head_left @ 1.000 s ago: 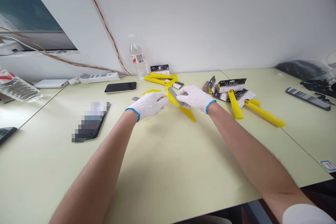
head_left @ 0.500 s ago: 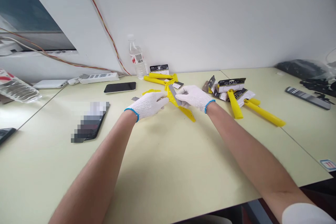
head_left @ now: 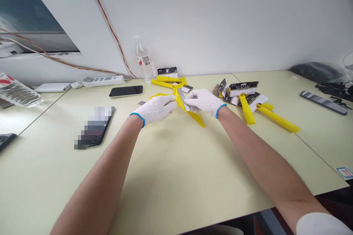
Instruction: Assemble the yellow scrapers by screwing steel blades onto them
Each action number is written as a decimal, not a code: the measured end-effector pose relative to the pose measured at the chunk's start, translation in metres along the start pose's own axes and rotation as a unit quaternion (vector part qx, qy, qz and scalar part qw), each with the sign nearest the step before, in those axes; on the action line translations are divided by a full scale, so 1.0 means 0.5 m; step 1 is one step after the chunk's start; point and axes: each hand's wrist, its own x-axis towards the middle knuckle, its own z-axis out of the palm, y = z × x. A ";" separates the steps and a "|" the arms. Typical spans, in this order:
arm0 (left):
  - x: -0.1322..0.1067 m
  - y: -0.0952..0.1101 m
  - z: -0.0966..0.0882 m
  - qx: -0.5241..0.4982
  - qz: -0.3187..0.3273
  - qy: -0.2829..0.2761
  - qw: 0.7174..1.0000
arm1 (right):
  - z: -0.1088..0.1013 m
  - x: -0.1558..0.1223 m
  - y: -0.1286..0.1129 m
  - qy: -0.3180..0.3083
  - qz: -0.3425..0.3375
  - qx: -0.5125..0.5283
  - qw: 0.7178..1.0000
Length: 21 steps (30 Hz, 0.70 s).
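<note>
My left hand, in a white knit glove with a blue cuff, is closed at the left edge of a yellow plastic scraper. A flat grey strip lies across the scraper's face. Gloved the same way, my right hand pinches that strip from the right. My left fingertips are partly hidden. A yellow triangular piece sticks out below the scraper. Behind my hands lie yellow handles and a small black-and-white card.
Right of my hands lie packaged yellow-handled tools with black-and-white cards. A water bottle stands against the wall. Phones, a power strip and another bottle are at left. A dark grey bar lies far right.
The grey strip has tilted slightly, and its lower end looks brighter. Both hands stay in nearly the same place.
</note>
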 end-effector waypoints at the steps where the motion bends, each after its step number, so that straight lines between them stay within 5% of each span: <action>1: 0.000 0.000 0.000 0.001 0.000 0.001 1.000 | -0.001 0.000 0.000 -0.002 -0.003 -0.001 1.000; 21: -0.004 0.001 -0.009 0.016 0.005 0.005 1.000 | -0.017 -0.017 -0.023 -0.017 -0.009 -0.009 1.000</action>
